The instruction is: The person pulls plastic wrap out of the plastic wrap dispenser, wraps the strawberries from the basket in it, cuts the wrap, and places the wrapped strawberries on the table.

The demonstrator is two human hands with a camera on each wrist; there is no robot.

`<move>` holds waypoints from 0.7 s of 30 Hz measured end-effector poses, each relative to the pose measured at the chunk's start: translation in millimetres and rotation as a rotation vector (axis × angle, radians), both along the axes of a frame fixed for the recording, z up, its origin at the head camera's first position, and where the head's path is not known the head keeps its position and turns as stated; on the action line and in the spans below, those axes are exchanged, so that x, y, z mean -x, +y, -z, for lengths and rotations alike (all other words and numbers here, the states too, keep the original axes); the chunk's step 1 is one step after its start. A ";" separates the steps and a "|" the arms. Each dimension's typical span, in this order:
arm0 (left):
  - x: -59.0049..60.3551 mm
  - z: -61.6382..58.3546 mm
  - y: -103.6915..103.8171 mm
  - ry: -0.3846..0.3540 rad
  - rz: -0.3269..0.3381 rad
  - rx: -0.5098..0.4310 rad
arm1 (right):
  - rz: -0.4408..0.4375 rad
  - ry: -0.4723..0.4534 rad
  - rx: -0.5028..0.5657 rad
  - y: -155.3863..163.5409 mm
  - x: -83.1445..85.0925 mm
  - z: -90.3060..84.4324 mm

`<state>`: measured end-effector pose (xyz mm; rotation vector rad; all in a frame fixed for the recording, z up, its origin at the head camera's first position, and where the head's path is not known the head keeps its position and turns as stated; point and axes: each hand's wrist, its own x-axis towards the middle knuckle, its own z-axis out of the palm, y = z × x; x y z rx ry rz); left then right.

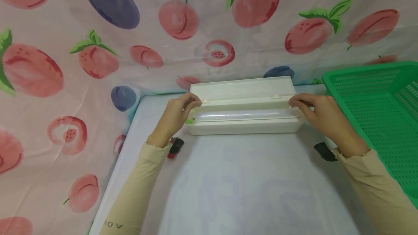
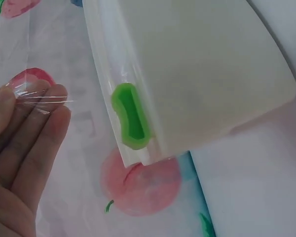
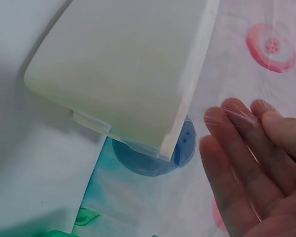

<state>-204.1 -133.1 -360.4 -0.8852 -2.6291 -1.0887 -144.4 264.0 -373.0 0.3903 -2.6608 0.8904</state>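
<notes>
A white cling film dispenser [image 1: 243,128] stands at the table's far side, its lid [image 1: 241,88] tipped back. Inside lies a clear roll of cling film [image 1: 245,114]. My left hand [image 1: 174,115] pinches the film at the left end; in the left wrist view, thin wrinkled film [image 2: 39,98] is between thumb and fingertips. At the other end, my right hand [image 1: 321,113] pinches film too, and the right wrist view shows a sheer strip [image 3: 222,116] reaching it from the dispenser. A green slider [image 2: 131,118] sits on the dispenser's left edge.
A green plastic basket [image 1: 333,81] stands to the right, close to my right forearm. Fruit-patterned cloth [image 1: 183,55] rises behind and left of the white table [image 1: 235,184]. A small dark object shows beside each wrist.
</notes>
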 end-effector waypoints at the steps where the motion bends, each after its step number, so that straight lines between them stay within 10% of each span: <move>1: 0.2 -0.3 0.0 -0.006 -0.005 -0.008 | -0.003 -0.002 -0.005 -0.3 0.0 -0.3; 21: -2.9 -11.3 -9.1 0.056 -0.028 -0.081 | -0.025 0.104 0.017 -9.2 -3.3 -16.9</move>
